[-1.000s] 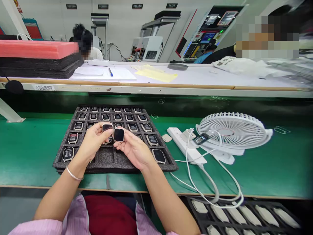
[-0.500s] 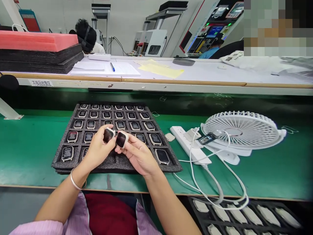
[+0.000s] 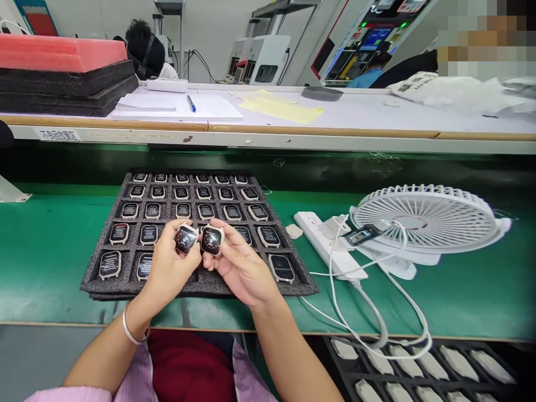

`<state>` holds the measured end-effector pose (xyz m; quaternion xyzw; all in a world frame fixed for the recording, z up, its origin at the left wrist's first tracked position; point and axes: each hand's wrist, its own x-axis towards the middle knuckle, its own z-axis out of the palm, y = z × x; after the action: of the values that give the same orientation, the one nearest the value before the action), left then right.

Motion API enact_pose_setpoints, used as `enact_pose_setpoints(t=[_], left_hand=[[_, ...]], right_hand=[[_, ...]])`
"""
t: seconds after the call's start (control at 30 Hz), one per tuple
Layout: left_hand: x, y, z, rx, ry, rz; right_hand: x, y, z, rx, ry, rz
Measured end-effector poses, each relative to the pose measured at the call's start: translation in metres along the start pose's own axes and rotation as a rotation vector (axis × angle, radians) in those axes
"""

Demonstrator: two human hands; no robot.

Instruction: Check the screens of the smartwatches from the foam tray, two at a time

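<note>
My left hand [image 3: 170, 268] grips a small watch body [image 3: 185, 239] with a dark screen. My right hand [image 3: 240, 268] grips a second watch body [image 3: 211, 241] right beside it; the two nearly touch. Both hands hover over the front of a black foam tray [image 3: 96, 282] on the green bench. The tray's pockets hold several more watch bodies, such as one [image 3: 110, 263] at the front left and one [image 3: 281, 268] at the front right. A few pockets near my hands are bare.
A white fan [image 3: 427, 218] lies flat to the right, with a white power strip [image 3: 324, 245] and looping white cables [image 3: 377, 329]. A second tray of parts [image 3: 419, 368] sits below the bench edge. A raised shelf [image 3: 293, 139] holds papers, a pen and stacked foam. Other people work beyond.
Both watch bodies have been turned so their screens face up towards me and now show reflections. My hands have stayed over the tray's front, shifting slightly.
</note>
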<state>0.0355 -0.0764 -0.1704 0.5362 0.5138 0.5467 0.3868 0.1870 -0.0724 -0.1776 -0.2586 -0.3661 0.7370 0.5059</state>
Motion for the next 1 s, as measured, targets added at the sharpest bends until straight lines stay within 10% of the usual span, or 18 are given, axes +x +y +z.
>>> enact_pose_setpoints(t=[1.0], left_hand=[[-0.0003,0.0017,0.0003,-0.058,-0.053,-0.013]], right_hand=[[-0.0024,0.0008,-0.0011,-0.011,-0.049,-0.027]])
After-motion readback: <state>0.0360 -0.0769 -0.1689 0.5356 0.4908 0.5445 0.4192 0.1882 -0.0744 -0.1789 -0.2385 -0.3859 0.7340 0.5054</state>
